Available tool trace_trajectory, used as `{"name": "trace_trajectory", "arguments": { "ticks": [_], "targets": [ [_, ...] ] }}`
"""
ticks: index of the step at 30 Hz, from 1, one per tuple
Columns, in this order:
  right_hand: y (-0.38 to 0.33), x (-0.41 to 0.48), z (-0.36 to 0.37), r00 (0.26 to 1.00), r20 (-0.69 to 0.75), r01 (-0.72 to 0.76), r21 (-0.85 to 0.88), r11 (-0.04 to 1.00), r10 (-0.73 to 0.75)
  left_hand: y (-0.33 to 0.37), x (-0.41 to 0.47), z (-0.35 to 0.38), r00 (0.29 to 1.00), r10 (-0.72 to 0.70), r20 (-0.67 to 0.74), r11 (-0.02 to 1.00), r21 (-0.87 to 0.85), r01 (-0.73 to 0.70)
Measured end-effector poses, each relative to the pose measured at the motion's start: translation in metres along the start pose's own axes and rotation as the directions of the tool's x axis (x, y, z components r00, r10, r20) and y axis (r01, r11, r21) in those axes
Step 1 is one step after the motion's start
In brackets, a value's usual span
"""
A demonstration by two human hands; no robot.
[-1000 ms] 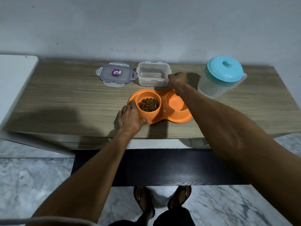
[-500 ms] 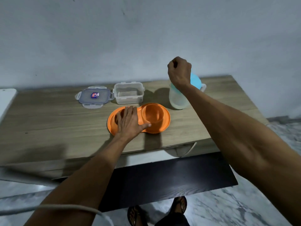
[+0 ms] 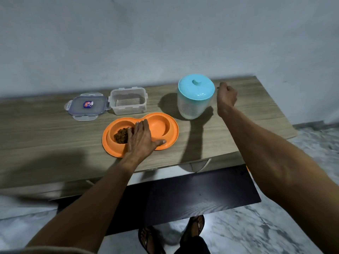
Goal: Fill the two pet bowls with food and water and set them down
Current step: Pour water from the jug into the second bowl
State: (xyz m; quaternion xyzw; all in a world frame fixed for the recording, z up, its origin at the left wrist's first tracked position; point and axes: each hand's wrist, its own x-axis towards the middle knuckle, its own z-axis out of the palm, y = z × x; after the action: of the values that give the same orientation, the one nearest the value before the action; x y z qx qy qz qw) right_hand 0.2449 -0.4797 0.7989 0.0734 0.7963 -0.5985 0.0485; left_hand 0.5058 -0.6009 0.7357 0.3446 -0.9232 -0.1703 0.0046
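On the bench (image 3: 45,136), a lid (image 3: 87,106) and empty box (image 3: 128,103) lie far left. The left hand (image 3: 141,139) rests flat, fingers spread, on the orange double bowl (image 3: 170,132); kibble (image 3: 121,135) fills its left well. The right hand (image 3: 226,97) is closed, apparently on the jug's (image 3: 194,98) handle: probably heavy, sloshing, best supported underneath.

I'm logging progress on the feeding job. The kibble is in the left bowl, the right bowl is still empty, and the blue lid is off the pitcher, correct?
Not quite. The head view shows the blue lid seated on the pitcher, not off it. The rest stands: kibble is in the left bowl of the orange double dish, and the right bowl looks empty. The lid lying loose on the table belongs to the clear container.
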Motion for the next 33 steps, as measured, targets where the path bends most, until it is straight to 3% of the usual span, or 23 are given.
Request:
{"name": "trace_trajectory", "arguments": {
  "ticks": [3, 8, 15, 25, 33],
  "targets": [
    [0.008, 0.004, 0.006, 0.993, 0.042, -0.116, 0.112, 0.987, 0.112, 0.001, 0.000, -0.001, 1.000, -0.021, -0.021, 0.999, -0.044, 0.020],
    [0.017, 0.007, 0.019, 0.985, 0.066, -0.171, 0.204, 0.964, 0.161, 0.000, 0.000, -0.001, 0.999, -0.035, -0.030, 0.997, -0.075, 0.033],
    [0.013, 0.009, 0.021, 0.984, 0.079, -0.173, 0.173, 0.970, 0.161, 0.001, 0.000, -0.004, 0.999, -0.050, -0.020, 0.996, -0.069, 0.049],
    [-0.027, -0.034, 0.010, 0.995, 0.089, 0.049, -0.017, 0.999, -0.048, 0.000, 0.000, -0.007, 0.999, -0.045, 0.022, 0.996, -0.082, 0.047],
    [-0.039, -0.051, 0.016, 0.955, 0.123, 0.290, -0.197, 0.937, -0.270, -0.008, -0.002, -0.012, 0.998, 0.015, 0.069, 0.999, -0.036, -0.013]
  ]
}}
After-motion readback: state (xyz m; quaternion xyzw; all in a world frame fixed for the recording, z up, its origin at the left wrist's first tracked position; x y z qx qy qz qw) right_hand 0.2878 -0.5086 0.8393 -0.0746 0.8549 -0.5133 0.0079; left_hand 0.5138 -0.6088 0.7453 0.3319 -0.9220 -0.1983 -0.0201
